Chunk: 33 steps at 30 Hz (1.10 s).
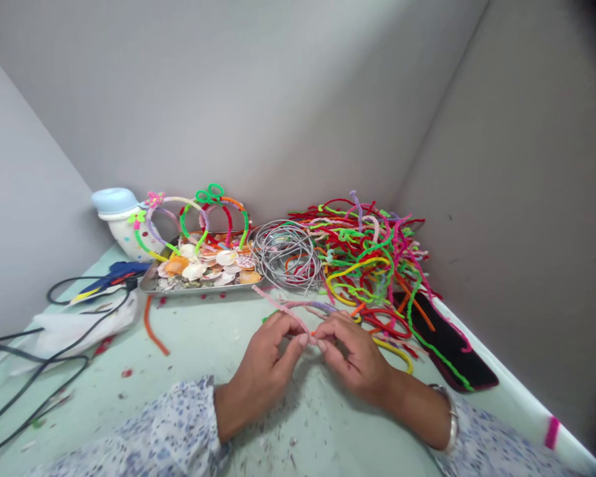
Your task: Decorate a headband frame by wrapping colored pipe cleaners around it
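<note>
My left hand (265,361) and my right hand (352,354) meet at the middle of the pale green table (189,371). Both pinch a pink pipe cleaner (283,308) between fingertips; it runs up and left from my fingers. A purple pipe cleaner (315,306) lies just behind the hands and seems joined to the pink one. My right wrist wears a silver bangle (451,414).
A heap of coloured pipe cleaners (372,258) fills the back right corner. Grey wire hoops (285,255) lie beside a metal tray (198,286) of shells with decorated headbands (193,218). A glue gun (112,275), black cables (40,358), white cloth and a black strip (451,348) lie around.
</note>
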{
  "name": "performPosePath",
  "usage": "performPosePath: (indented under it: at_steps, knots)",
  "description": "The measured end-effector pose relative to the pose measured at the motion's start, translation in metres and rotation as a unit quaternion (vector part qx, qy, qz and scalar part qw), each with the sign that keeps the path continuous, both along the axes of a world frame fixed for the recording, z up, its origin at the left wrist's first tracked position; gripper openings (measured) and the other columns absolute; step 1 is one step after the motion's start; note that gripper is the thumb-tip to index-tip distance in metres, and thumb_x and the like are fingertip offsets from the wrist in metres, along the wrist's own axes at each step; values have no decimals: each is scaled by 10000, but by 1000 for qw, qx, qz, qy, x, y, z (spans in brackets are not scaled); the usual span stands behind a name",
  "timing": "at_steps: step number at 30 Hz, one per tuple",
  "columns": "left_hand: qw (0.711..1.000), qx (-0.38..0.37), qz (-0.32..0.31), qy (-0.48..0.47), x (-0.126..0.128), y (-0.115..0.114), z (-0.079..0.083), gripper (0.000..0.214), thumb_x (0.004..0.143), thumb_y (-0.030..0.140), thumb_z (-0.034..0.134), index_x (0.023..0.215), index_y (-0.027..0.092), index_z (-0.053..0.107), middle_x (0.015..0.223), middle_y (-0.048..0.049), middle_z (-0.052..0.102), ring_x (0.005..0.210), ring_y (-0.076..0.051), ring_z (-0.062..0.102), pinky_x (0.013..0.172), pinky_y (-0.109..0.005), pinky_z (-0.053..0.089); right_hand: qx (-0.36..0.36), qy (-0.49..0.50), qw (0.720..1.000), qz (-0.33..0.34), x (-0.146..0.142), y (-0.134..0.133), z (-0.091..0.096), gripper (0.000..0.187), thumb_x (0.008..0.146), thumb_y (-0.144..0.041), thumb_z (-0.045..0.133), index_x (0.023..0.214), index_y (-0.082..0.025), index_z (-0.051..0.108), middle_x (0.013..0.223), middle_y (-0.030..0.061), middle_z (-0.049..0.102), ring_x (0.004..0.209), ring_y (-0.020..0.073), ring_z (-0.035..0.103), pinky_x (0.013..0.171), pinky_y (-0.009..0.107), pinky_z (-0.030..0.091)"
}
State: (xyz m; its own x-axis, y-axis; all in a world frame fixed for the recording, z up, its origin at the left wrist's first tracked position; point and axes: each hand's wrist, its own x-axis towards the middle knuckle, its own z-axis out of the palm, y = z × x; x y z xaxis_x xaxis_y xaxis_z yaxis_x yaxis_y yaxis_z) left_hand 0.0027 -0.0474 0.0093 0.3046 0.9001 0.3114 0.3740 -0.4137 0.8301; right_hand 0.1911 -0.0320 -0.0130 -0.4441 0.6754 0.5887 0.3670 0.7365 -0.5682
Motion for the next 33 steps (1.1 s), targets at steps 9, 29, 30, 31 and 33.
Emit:
performPosePath:
  at_steps: [9,29,30,31,33]
  knots:
    - [990,142,18,9,-1,0,-6,76,876,146,560,907,204,598,907,-42,597,904,-181,543,805,-316,429,-21,27,999,-28,1,0,4,79,889,-174,461,902,-207,531,773,17,536,731,171,515,688,307,421]
    - [977,208,35,19,-2,5,-9,133,833,178,641,919,234,725,831,-48,640,819,-169,588,723,-301,489,-29,27,999,-29,-1,-2,1,71,891,-186,476,908,-206,542,791,26,561,757,179,531,688,306,438]
    - [977,211,36,19,-2,6,-9,134,835,183,640,923,236,726,829,-48,643,816,-168,589,720,-300,491,-29,28,999,-30,-1,-2,1,69,892,-188,477,908,-206,542,789,26,561,754,178,531,683,305,440]
    - [976,213,37,21,-2,6,-9,132,836,189,640,923,235,727,825,-48,646,813,-168,589,717,-300,492,-29,29,999,-30,-1,-2,2,68,894,-189,476,906,-206,541,786,26,561,752,178,531,679,304,441]
    - [976,214,41,28,-2,7,-9,128,838,201,639,923,235,728,822,-49,650,810,-170,589,716,-302,495,-28,31,999,-30,-1,-3,2,67,895,-191,476,904,-207,540,785,27,563,751,178,532,676,305,443]
